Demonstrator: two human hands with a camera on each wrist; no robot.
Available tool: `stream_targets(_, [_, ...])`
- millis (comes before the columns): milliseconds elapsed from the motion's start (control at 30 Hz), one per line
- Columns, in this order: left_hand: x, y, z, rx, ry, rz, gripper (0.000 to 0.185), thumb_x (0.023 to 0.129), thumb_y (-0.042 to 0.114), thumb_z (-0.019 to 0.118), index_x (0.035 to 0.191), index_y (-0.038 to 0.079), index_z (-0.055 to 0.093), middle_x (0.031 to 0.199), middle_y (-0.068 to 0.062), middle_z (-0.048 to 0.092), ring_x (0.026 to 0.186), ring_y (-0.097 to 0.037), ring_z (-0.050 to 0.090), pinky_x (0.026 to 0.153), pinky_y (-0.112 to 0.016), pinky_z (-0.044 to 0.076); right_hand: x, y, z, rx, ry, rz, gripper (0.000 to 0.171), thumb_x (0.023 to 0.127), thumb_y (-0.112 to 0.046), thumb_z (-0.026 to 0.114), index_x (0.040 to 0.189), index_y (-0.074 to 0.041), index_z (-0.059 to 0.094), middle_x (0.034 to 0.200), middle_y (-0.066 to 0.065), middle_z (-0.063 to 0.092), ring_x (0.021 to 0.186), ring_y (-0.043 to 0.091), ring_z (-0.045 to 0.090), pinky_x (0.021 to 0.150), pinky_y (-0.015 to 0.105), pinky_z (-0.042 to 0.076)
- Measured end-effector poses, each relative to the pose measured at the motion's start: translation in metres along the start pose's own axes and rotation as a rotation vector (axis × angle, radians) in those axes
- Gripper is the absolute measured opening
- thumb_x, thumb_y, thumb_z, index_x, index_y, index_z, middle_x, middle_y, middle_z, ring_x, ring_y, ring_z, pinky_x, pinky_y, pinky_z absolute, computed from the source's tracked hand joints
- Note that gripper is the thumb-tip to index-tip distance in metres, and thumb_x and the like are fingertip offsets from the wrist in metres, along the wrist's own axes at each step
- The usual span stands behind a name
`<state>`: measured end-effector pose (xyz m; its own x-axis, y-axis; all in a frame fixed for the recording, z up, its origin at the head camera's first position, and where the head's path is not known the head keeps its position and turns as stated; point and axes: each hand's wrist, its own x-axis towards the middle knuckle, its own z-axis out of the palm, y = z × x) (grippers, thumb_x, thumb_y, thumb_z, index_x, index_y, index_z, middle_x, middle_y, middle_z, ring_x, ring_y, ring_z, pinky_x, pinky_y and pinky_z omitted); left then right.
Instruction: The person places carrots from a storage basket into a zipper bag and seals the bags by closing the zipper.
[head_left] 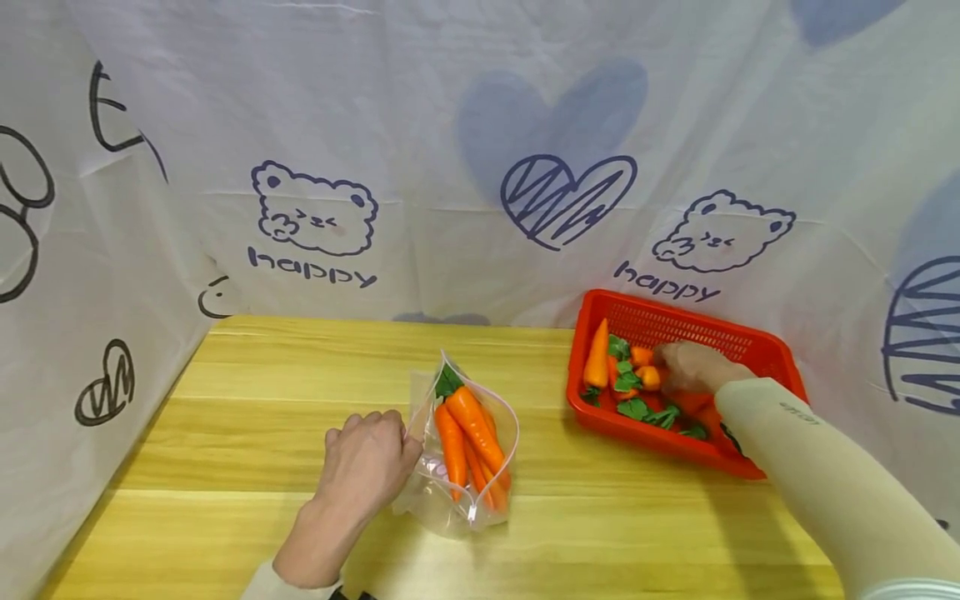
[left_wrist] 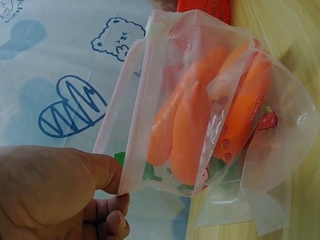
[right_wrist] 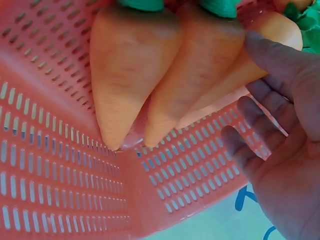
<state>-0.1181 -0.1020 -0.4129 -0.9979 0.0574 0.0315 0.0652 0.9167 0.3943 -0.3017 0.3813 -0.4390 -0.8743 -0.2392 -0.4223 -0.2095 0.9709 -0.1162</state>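
Our left hand pinches the zip bag by its edge, probably so it gapes. Far right, our right hand is loosely spread by carrots in the basket.

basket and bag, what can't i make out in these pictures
Head view: all that the basket holds; the right hand and sleeve cover some.
Left wrist view: the exact number of carrots in the bag; they overlap.
Right wrist view: two whole green tops; the top edge crops them.

White cloth printed with bears and hearts hangs behind a wood-grain tabletop.
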Motion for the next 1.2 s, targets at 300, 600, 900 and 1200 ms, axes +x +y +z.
stream_targets(300, [0.0, -0.001, 0.002, -0.013, -0.004, 0.002, 0.02, 0.091, 0.02, 0.061, 0.072, 0.015, 0.056, 0.07, 0.0, 0.053, 0.068, -0.023, 0.047, 0.066, -0.038, 0.032, -0.007, -0.012, -0.009, -0.121, 0.178, -0.122, 0.044, 0.09, -0.03, 0.079, 0.117, 0.0, 0.061, 0.099, 0.011, 0.072, 0.089, 0.032, 0.067, 0.093, 0.061, 0.053])
stream_targets(600, [0.0, 0.0, 0.001, -0.017, -0.009, 0.002, 0.019, 0.09, 0.019, 0.061, 0.072, 0.016, 0.055, 0.069, 0.0, 0.053, 0.069, -0.022, 0.047, 0.066, -0.037, 0.032, -0.031, -0.03, -0.001, -0.151, 0.178, -0.157, 0.03, 0.088, -0.023, 0.08, 0.104, -0.006, 0.061, 0.086, 0.002, 0.066, 0.078, 0.023, 0.063, 0.081, 0.057, 0.055])
stream_targets(900, [0.0, 0.002, 0.001, -0.014, -0.022, -0.002, 0.017, 0.09, 0.021, 0.062, 0.074, 0.017, 0.056, 0.071, 0.001, 0.054, 0.071, -0.023, 0.048, 0.067, -0.038, 0.032, -0.034, -0.027, 0.014, -0.183, 0.241, -0.093, 0.048, 0.086, -0.032, 0.082, 0.115, 0.001, 0.061, 0.092, 0.009, 0.069, 0.089, 0.032, 0.067, 0.091, 0.066, 0.047])
stream_targets(1200, [0.0, 0.004, 0.001, -0.013, -0.021, 0.001, 0.018, 0.091, 0.022, 0.063, 0.075, 0.017, 0.057, 0.072, 0.001, 0.054, 0.072, -0.023, 0.049, 0.067, -0.038, 0.032, -0.048, -0.04, 0.011, -0.17, 0.411, -0.026, 0.046, 0.086, -0.032, 0.081, 0.11, 0.0, 0.059, 0.093, 0.014, 0.067, 0.095, 0.04, 0.065, 0.099, 0.07, 0.043])
